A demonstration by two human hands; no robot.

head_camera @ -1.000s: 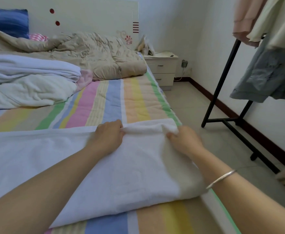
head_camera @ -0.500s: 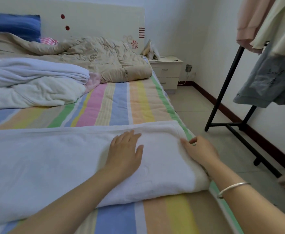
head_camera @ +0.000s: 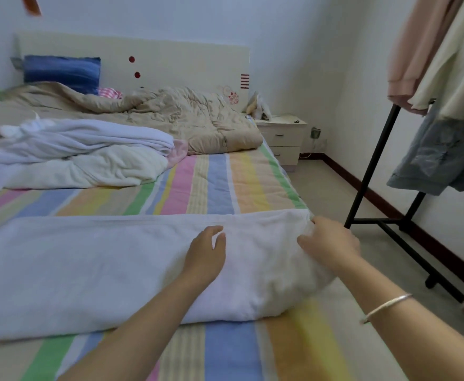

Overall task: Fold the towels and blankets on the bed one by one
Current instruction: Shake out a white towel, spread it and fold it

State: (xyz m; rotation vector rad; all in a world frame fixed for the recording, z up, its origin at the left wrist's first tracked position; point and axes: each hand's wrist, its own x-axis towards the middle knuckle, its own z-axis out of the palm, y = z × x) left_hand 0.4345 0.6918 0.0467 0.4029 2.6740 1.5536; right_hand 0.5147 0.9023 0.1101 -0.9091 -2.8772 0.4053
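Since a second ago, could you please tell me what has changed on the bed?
Both hands let go of the far edge of the white towel. The left hand drew back and lies flat on it; the right hand slid to its right end. The towel, the white pile and beige quilt stayed put.

The near towel (head_camera: 101, 270) is white. The bed sheet (head_camera: 214, 182) has stripes of pink, blue, yellow, green and orange. The far quilt (head_camera: 192, 119) is beige, the pillow (head_camera: 60, 72) is blue, the headboard (head_camera: 175, 61) is cream with red dots.
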